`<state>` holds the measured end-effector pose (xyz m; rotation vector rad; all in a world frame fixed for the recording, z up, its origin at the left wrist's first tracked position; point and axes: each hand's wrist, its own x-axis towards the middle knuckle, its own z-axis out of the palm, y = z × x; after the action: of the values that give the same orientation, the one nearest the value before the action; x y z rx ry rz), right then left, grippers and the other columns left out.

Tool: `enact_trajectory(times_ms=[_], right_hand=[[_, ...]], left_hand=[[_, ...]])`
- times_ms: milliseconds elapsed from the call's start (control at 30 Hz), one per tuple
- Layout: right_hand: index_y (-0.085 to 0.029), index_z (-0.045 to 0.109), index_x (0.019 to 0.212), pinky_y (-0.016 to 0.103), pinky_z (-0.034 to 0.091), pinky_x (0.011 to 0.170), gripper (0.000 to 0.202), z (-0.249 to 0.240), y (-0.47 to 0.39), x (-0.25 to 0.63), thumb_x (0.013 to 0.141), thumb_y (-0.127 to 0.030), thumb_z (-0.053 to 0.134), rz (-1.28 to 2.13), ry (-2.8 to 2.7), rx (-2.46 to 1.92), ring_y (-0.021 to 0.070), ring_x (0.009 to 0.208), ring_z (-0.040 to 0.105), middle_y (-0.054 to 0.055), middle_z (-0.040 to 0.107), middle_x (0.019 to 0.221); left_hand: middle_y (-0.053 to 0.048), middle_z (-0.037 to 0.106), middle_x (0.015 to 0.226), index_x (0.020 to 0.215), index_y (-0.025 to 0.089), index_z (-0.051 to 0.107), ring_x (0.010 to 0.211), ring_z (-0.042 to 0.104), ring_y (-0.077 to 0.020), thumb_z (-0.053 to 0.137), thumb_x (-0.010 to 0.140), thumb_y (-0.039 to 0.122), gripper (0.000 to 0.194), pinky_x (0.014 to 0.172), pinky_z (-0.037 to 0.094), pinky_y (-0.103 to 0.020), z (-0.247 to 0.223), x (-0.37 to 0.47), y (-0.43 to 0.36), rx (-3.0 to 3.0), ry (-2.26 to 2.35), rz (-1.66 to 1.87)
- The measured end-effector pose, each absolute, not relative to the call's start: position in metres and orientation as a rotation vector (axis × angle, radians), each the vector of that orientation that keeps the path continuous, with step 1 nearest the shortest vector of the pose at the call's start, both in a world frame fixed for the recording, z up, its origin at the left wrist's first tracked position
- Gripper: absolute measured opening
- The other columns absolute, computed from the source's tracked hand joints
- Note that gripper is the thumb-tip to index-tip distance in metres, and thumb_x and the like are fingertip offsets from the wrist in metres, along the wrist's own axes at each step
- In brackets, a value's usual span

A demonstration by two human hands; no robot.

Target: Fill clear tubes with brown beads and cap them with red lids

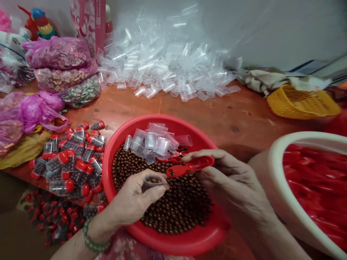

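My left hand (138, 196), with a green bead bracelet at the wrist, is closed around a small clear plastic tube (154, 179), its open end facing up and some brown balls showing inside. In my right hand (230, 177) a red plastic flip cap (199, 163) is pinched between thumb and fingers, its flap pointing at the tube. Cap and tube are close together but look apart. Both hands are above a red basin (173, 249) of shiny brown balls (176, 213). A heap of clear tubes (154, 139) lies on the balls at the basin's far side.
Filled red-capped containers (73, 159) are piled left of the basin, with more lower down. A cream tub (275, 162) of red caps stands at right. Clear tubes (173, 68) are heaped along the wall. A yellow basket (300, 104) and pink bags (58, 52) lie farther back.
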<state>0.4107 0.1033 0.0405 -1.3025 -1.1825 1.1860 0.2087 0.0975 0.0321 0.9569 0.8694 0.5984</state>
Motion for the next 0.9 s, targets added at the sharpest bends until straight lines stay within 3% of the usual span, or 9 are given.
enact_trajectory(times_ms=[167,333,600,767,900], right_hand=[[-0.029,0.070,0.088,0.037,0.056,0.078,0.022,0.031,0.093,0.403,0.073,-0.044,0.075,1.238,-1.043,-1.269,0.0222,0.086,0.069,0.004,0.074,0.090],[-0.031,0.071,0.099,0.031,0.056,0.078,0.016,0.031,0.088,0.417,0.083,-0.031,0.066,0.882,-1.544,-1.437,0.0195,0.084,0.070,0.002,0.075,0.093],[-0.028,0.070,0.108,0.030,0.059,0.075,0.026,0.031,0.095,0.400,0.086,-0.017,0.060,0.566,-2.062,-1.194,0.0190,0.087,0.070,0.006,0.074,0.100],[-0.027,0.070,0.109,0.029,0.059,0.078,0.028,0.019,0.097,0.396,0.085,-0.017,0.061,0.607,-1.986,-1.233,0.0184,0.086,0.071,0.006,0.074,0.100],[-0.026,0.070,0.108,0.026,0.059,0.073,0.024,0.024,0.097,0.399,0.084,-0.026,0.064,0.909,-1.695,-1.383,0.0170,0.081,0.072,0.004,0.075,0.096]], left_hand=[[-0.008,0.069,0.099,0.097,0.015,0.061,0.095,0.065,-0.0190,0.065,0.082,0.038,0.028,0.093,0.049,-0.037,0.031,0.207,0.098,0.836,0.835,0.666],[-0.009,0.068,0.099,0.098,0.014,0.062,0.094,0.064,-0.0182,0.064,0.083,0.037,0.027,0.092,0.049,-0.036,0.030,0.206,0.102,0.874,0.876,0.688],[-0.006,0.065,0.093,0.098,0.013,0.060,0.088,0.061,-0.0169,0.058,0.085,0.031,0.022,0.089,0.049,-0.035,0.029,0.207,0.105,0.926,0.916,0.708],[-0.005,0.064,0.088,0.098,0.014,0.060,0.093,0.061,-0.0182,0.055,0.087,0.028,0.018,0.089,0.046,-0.033,0.031,0.205,0.106,1.061,0.939,0.679],[-0.007,0.066,0.096,0.096,0.015,0.061,0.097,0.061,-0.0187,0.056,0.086,0.025,0.015,0.089,0.046,-0.031,0.034,0.205,0.104,1.067,0.918,0.663]])
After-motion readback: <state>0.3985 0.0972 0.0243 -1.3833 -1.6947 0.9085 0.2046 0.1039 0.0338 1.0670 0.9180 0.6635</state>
